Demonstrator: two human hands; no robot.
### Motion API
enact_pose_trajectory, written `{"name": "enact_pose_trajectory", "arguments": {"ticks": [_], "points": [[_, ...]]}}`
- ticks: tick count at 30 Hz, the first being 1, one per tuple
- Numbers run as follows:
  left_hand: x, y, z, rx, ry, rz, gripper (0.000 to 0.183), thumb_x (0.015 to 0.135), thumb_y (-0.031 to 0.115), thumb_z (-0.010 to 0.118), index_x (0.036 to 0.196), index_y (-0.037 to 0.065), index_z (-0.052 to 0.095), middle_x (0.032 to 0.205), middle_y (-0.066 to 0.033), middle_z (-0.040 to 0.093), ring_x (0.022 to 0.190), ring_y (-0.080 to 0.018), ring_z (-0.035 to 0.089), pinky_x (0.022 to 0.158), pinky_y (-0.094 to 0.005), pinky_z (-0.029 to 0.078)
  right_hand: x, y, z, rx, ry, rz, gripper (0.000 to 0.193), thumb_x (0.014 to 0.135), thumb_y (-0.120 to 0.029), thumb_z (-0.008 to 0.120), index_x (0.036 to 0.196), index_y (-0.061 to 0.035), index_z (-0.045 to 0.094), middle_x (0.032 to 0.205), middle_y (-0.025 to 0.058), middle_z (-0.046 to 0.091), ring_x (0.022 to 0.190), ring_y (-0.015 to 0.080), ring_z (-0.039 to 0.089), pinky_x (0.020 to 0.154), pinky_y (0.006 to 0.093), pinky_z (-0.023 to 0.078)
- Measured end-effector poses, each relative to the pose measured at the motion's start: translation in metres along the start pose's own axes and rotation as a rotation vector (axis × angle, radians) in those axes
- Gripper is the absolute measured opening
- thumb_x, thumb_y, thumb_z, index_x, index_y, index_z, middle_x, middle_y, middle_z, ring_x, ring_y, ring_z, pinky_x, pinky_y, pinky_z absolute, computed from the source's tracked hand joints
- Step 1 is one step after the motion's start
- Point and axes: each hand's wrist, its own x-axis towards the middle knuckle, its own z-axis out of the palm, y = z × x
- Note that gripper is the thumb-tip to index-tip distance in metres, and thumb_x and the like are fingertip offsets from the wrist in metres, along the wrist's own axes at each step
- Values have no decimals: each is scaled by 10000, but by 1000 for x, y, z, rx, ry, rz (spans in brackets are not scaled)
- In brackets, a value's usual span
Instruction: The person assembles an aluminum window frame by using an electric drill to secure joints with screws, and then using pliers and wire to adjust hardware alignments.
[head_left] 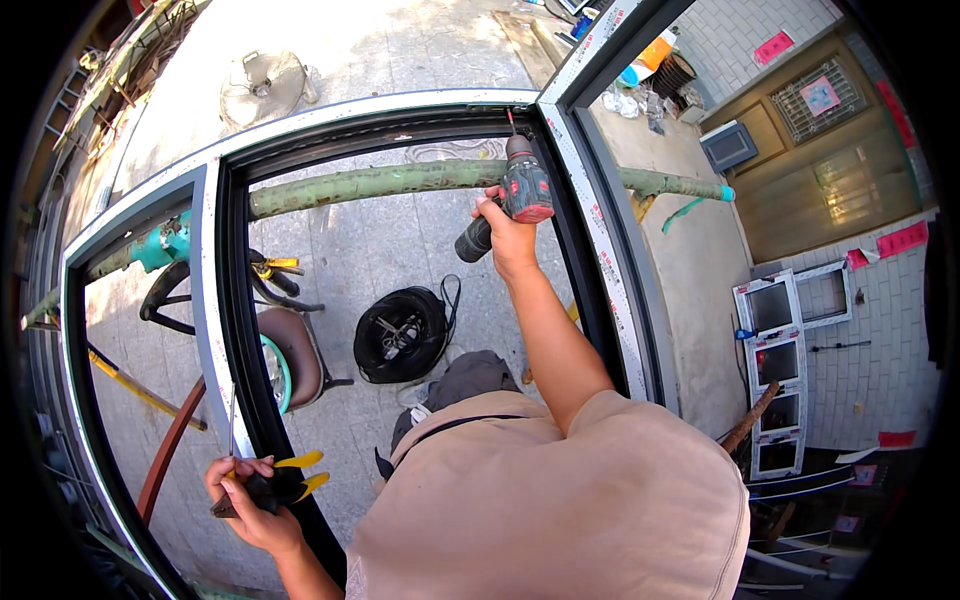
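My right hand [512, 242] is wrapped round the grip of a red and black cordless drill [525, 185]. Its bit reaches the inner far right corner of a large metal window frame [400, 103], dark inside with white film on its faces. Whether the tip touches a screw is too small to tell. At the lower left, my left hand [248, 512] is closed on pliers with yellow and black handles [300, 478]. A thin metal rod [232, 425], perhaps a screwdriver shaft, points up from the same hand beside the frame's dividing bar.
A green pole [380, 182] runs beneath the frame. Inside the opening, a black bag [402, 335] lies on the paved floor, near a brown chair [290, 345] with a teal-rimmed basin [275, 375]. A fan [263, 88] stands beyond; white-edged frames [775, 370] lean at right.
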Motion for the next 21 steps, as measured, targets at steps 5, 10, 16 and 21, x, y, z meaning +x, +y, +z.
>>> {"name": "enact_pose_trajectory", "arguments": {"ticks": [5, 10, 16, 21], "points": [[0, 3, 2, 0, 10, -14, 270, 1152, 261, 448, 1242, 30, 553, 983, -84, 532, 863, -175, 586, 914, -411, 561, -2, -6, 3, -21, -32, -3, 311, 883, -16, 787, 1144, -53, 623, 934, 29, 644, 801, 154, 675, 744, 322, 536], [1, 4, 4, 6, 2, -18, 271, 1154, 268, 447, 1232, 32, 555, 982, -84, 530, 863, -174, 589, 915, -411, 560, 1, -2, -1, -48, 3, 0, 341, 879, -14, 791, 1175, -41, 623, 934, 35, 645, 804, 154, 673, 742, 318, 532], [1, 4, 4, 10, 2, -9, 273, 1154, 271, 448, 1238, 34, 554, 988, -85, 531, 864, -175, 590, 911, -413, 558, -4, -7, 7, 3, 15, -18, 368, 887, -18, 791, 1210, -31, 616, 949, 40, 647, 822, 155, 680, 765, 333, 542], [2, 4, 4, 5, 6, -11, 272, 1153, 273, 450, 1244, 39, 556, 993, -85, 532, 869, -180, 591, 916, -421, 555, -13, -3, 10, -92, 0, -84, 363, 903, -46, 800, 1224, -27, 632, 979, 32, 658, 862, 136, 670, 809, 316, 543]]}}
